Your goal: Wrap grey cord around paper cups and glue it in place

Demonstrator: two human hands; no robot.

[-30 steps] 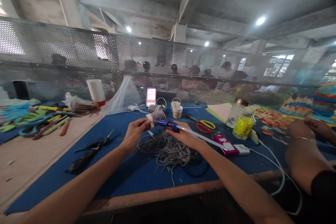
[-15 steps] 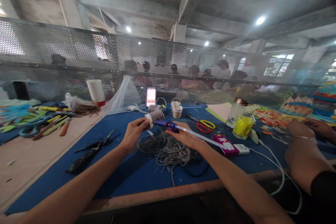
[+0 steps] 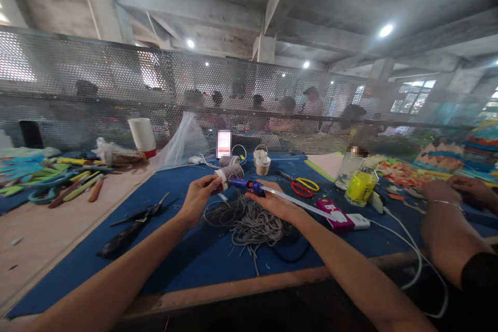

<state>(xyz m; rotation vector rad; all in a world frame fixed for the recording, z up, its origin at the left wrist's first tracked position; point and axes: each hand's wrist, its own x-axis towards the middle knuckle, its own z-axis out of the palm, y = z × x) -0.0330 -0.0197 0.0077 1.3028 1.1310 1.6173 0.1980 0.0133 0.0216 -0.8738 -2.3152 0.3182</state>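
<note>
1. Blue matting [image 3: 187, 264] is laid over a long workbench, and a perforated metal screen [image 3: 97, 83] is set behind it; other people are seen beyond.
2. A cord-wrapped paper cup [image 3: 229, 172] is pinched at its rim by the left hand [image 3: 200, 194], just above a loose heap of grey cord [image 3: 249, 223].
3. A blue hot-glue gun [image 3: 249, 185] is gripped by the right hand [image 3: 272, 201], fingers closed around it, its nozzle touching the cup.
4. Gluing of cord to the cup is judged to be in hand; a steady nozzle and a slow turn of the cup are called for next.
5. Black scissors [image 3: 134, 223] are left nearby, and a co-worker's hand [image 3: 443, 194] is rested on the right.
</note>
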